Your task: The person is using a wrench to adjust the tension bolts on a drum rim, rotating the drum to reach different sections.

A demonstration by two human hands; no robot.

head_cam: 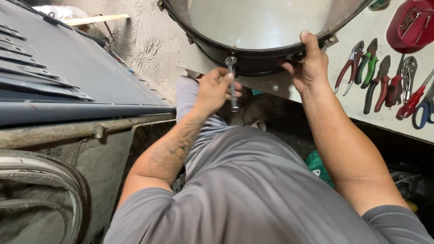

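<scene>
**Drum and wrench under hand at the desk edge**

Hands first. The left hand [216,88] is closed around a small metal wrench [233,86], fingers curled over the upper part of its shaft. The wrench head sits on a tension fitting [231,60] on the black rim of a drum [253,61]. The right hand [309,68] grips the same rim further round, thumb hooked over the top edge and fingers wrapped beneath, closed firmly on the drum.

Position and orientation. The drum lies on the pale desk [361,97], its near side overhanging the desk edge above the person's lap, its pale drumhead facing up toward the camera. The wrench hangs nearly vertical in the view, long axis running from the fitting at the top down toward the person, free end pointing at the lap.

Risks, as judged. The wrench is held by a short, fingertip-heavy grip; if its head is not seated square on the fitting, it could slip off and strike the knuckles or round the fitting. Because the drum overhangs the desk, a hard pull could tip or slide it toward the lap should the right hand loosen.

Surroundings. A row of pliers and cutters [375,77] with red and green handles lies on the desk right of the drum, well apart from both hands. A dark grey louvred panel [68,77] stands to the left.
</scene>
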